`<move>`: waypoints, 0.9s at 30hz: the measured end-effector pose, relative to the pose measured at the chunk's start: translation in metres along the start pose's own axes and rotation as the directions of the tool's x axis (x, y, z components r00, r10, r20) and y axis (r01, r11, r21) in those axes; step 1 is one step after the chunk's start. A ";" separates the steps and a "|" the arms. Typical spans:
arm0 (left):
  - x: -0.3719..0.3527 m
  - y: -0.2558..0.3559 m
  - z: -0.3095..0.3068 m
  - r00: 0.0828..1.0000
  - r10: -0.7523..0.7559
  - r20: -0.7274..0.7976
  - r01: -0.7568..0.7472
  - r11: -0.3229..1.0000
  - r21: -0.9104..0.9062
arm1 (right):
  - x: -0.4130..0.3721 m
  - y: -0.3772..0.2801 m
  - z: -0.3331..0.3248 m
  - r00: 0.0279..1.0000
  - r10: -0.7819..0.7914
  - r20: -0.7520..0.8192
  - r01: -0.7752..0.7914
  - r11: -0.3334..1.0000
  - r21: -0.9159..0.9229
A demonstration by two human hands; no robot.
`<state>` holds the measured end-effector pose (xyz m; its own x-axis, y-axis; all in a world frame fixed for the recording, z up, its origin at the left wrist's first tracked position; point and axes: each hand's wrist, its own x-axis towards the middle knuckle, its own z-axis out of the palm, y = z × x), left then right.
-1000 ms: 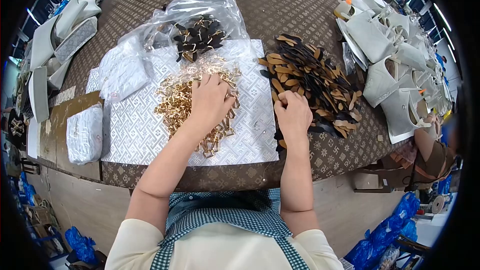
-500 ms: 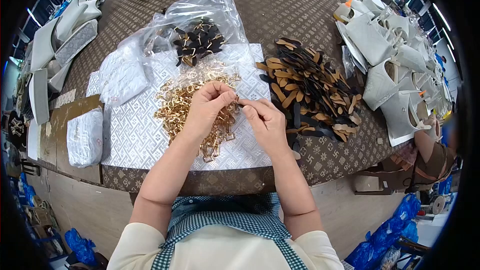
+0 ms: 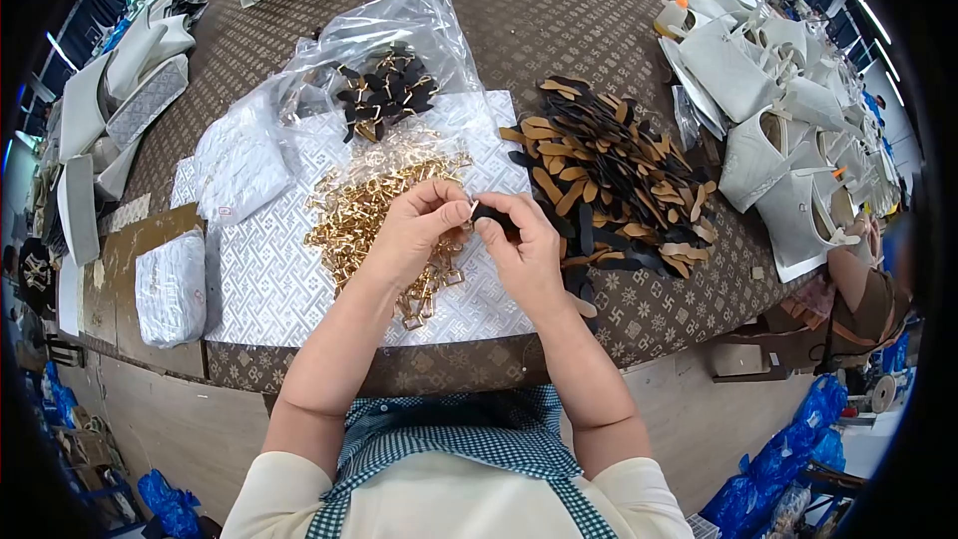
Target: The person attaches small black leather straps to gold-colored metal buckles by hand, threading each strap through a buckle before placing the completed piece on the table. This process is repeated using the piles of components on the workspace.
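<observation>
head view: left fingers [image 3: 451, 216] pinch a gold piece [image 3: 473, 208]; right fingers [image 3: 516, 207] grip a black strip [image 3: 489, 213], now more visible.

Open passage: brown tablecloth [image 3: 559, 20], upper centre, between the plastic bag [image 3: 439, 25] and the white bags [image 3: 728, 65] at upper right. Obstructions to low lateral travel: buckle pile [image 3: 349, 215], left of centre; strap pile [image 3: 639, 165], right of centre.

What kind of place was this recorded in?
Probably a bag-making workshop: unfinished-looking white bags crowd the patterned table, beside a heap of black-and-brown strap pieces and a pile of gold-coloured buckles.
</observation>
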<state>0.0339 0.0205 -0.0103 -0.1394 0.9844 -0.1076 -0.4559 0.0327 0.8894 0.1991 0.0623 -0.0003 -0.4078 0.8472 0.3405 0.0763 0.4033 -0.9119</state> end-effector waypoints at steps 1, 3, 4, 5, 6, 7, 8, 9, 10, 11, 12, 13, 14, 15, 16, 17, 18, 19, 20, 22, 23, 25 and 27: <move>-0.001 0.001 0.000 1.000 -0.013 0.011 0.012 1.000 0.014 | 0.000 -0.001 0.000 1.000 -0.008 0.007 0.008 1.000 -0.001; -0.002 0.005 0.001 0.999 -0.020 0.028 0.018 0.997 0.075 | 0.001 -0.001 -0.001 0.999 -0.025 0.021 0.025 1.000 -0.002; -0.003 0.007 0.002 0.999 -0.017 0.034 0.013 0.993 0.121 | 0.001 -0.002 -0.001 0.999 -0.017 0.049 0.017 1.000 0.005; -0.004 0.008 0.001 0.999 -0.014 0.041 0.007 0.986 0.166 | 0.001 -0.003 -0.003 0.997 -0.010 0.078 0.009 1.000 0.012; -0.004 0.009 -0.001 0.999 -0.009 0.049 0.000 0.985 0.174 | 0.002 -0.003 -0.004 0.994 -0.003 0.107 0.002 1.000 0.017; -0.003 0.008 -0.004 0.998 -0.003 0.057 -0.008 0.984 0.181 | 0.002 -0.002 -0.005 0.993 -0.008 0.118 0.008 1.000 -0.002; -0.003 0.007 -0.007 0.998 0.003 0.064 -0.015 0.982 0.188 | 0.002 -0.001 -0.004 0.992 -0.011 0.129 0.014 1.000 -0.021; -0.002 0.005 -0.008 0.998 -0.005 0.067 -0.009 0.979 0.205 | 0.001 0.000 -0.003 0.990 -0.013 0.138 0.019 0.999 -0.039; -0.003 0.004 -0.008 0.998 -0.010 0.065 -0.004 0.978 0.209 | 0.000 0.001 0.000 0.995 0.032 0.094 -0.027 0.999 -0.045; -0.003 0.003 -0.007 0.998 -0.016 0.065 0.001 0.977 0.213 | -0.001 0.001 0.002 0.995 0.042 0.094 -0.042 0.999 -0.008; -0.004 0.004 -0.005 0.998 -0.020 0.065 0.006 0.977 0.215 | -0.002 0.002 0.002 0.994 0.053 0.095 -0.056 0.998 0.028; -0.005 0.009 -0.002 0.998 -0.035 0.055 0.022 0.973 0.231 | -0.002 0.001 0.002 0.993 0.062 0.099 -0.068 0.996 0.064; -0.005 0.011 -0.001 0.998 -0.023 0.051 0.008 0.960 0.280 | -0.001 -0.002 0.002 0.995 0.038 0.097 -0.041 0.999 0.031; -0.006 0.013 -0.001 0.999 -0.011 0.046 -0.004 0.944 0.330 | -0.001 -0.001 0.002 0.994 0.046 0.103 -0.050 0.998 0.034; -0.006 0.013 -0.002 0.999 0.001 0.040 -0.016 0.925 0.379 | -0.001 0.001 0.003 0.992 0.054 0.110 -0.059 0.997 0.040; -0.006 0.014 -0.003 0.999 0.000 0.044 -0.017 0.921 0.389 | -0.002 0.002 0.003 0.991 0.062 0.119 -0.068 0.997 0.045; -0.006 0.014 -0.004 0.999 -0.001 0.048 -0.018 0.917 0.398 | -0.002 0.002 0.003 0.991 0.059 0.117 -0.061 0.998 0.008; -0.006 0.014 -0.004 0.999 -0.003 0.053 -0.019 0.913 0.407 | -0.002 0.002 0.003 0.992 0.057 0.114 -0.053 0.998 -0.030; -0.006 0.013 -0.005 0.999 -0.001 0.053 -0.020 0.912 0.410 | -0.002 0.002 0.002 0.992 0.053 0.111 -0.046 0.997 -0.068; -0.006 0.011 -0.005 0.999 0.004 0.048 -0.023 0.909 0.417 | -0.001 0.005 0.001 0.990 0.069 0.125 -0.066 0.998 -0.021; -0.006 0.009 -0.006 0.999 -0.001 0.048 -0.019 0.911 0.411 | 0.000 0.006 0.001 0.988 0.076 0.133 -0.077 0.997 0.005; -0.007 0.008 -0.007 0.999 -0.012 0.045 -0.007 0.915 0.404 | 0.001 0.003 -0.001 0.981 0.112 0.159 -0.119 0.992 0.031; -0.008 0.008 -0.006 0.998 -0.018 0.057 -0.006 0.918 0.396 | 0.001 0.005 -0.001 0.984 0.101 0.148 -0.098 0.995 -0.027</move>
<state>0.0259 0.0123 -0.0048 -0.0807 0.9919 -0.0982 -0.0697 0.0927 0.9933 0.1998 0.0651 -0.0045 -0.5283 0.8228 0.2093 0.1407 0.3280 -0.9341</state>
